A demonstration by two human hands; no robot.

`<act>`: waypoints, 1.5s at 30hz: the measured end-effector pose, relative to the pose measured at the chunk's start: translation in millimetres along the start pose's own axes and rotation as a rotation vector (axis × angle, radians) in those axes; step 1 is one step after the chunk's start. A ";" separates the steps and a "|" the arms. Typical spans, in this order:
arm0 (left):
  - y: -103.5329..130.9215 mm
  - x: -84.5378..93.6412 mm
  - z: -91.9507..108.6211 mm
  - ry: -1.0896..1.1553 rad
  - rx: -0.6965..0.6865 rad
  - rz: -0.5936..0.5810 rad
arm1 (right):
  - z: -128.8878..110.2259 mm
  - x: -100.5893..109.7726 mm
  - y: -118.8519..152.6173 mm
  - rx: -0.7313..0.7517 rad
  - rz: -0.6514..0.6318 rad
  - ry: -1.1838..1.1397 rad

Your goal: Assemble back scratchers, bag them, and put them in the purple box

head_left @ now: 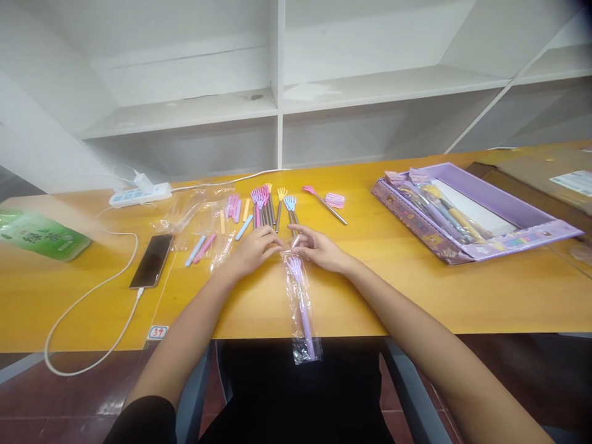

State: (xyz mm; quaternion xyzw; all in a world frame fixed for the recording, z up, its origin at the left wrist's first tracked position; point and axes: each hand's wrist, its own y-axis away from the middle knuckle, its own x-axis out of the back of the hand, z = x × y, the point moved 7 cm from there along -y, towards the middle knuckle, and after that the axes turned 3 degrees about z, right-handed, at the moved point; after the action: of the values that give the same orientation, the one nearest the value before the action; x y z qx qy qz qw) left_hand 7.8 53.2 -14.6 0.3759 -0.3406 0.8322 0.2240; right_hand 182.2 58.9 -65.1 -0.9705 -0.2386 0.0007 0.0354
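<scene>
A purple hand-shaped back scratcher point(303, 305) lies inside a clear plastic bag point(292, 290), its far end on the table and its near end over the front edge. At the bag's top, my left hand point(255, 250) has its fingers closed on the film from the left. From the right, my right hand point(319, 246) pinches the same end. Just beyond my hands lie several back scratchers point(259, 200) with pink, yellow and blue heads and metal rods. Another pink one point(328, 206) rests apart, beside a small pink card point(335, 200).
Coloured handle sleeves point(202, 248) and loose plastic bags point(185, 209) lie to the left. Farther left are a charging phone point(152, 261), a power strip point(141, 194) and a green bottle point(44, 234). A purple display box point(472, 246) with bagged scratchers stands right, near a cardboard box point(536, 172).
</scene>
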 end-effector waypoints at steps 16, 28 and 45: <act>-1.1 -3.0 -1.7 -0.055 0.149 -0.004 | -4.0 -16.8 7.1 0.020 -0.145 0.143; 0.7 -7.8 -7.9 0.314 0.313 0.159 | -11.7 -3.0 5.8 0.003 0.093 0.265; 5.0 -53.6 -10.3 0.688 0.388 0.214 | -36.2 67.3 -8.3 0.263 0.447 0.652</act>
State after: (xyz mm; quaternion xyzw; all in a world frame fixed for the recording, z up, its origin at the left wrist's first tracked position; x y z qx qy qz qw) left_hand 32.8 51.2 -63.3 0.0732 -0.1194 0.9768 0.1621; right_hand 238.7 94.9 -27.3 -0.9350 0.0038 -0.2685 0.2319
